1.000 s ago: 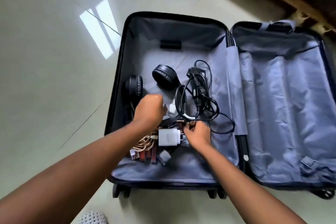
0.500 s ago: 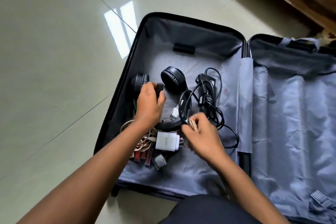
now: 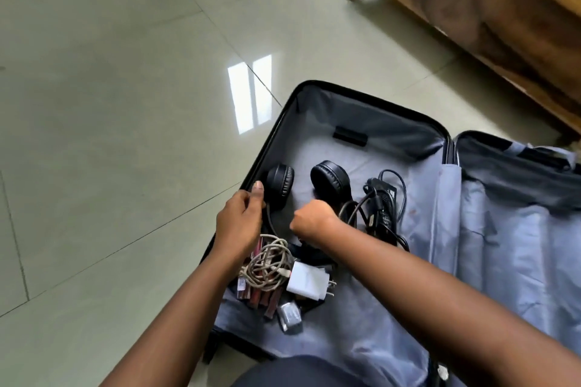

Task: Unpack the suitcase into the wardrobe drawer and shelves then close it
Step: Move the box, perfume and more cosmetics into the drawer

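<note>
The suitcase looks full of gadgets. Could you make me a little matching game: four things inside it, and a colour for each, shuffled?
Things:
1. headphones
2. wall charger
3. coiled cable
4. suitcase lining

Colours:
A. white
B. blue-grey
C. black
D. beige

Pairs: 1-C, 2-A, 3-D, 4-B

The scene is seen through a single wide-angle head-worn view, aimed forward and steeply down from above. The open suitcase (image 3: pixel 361 122) on the tiled floor (image 3: pixel 125 104) is framed close, low and right of centre. Both forearms are seen entering from the bottom edge. No second view is given.
</note>
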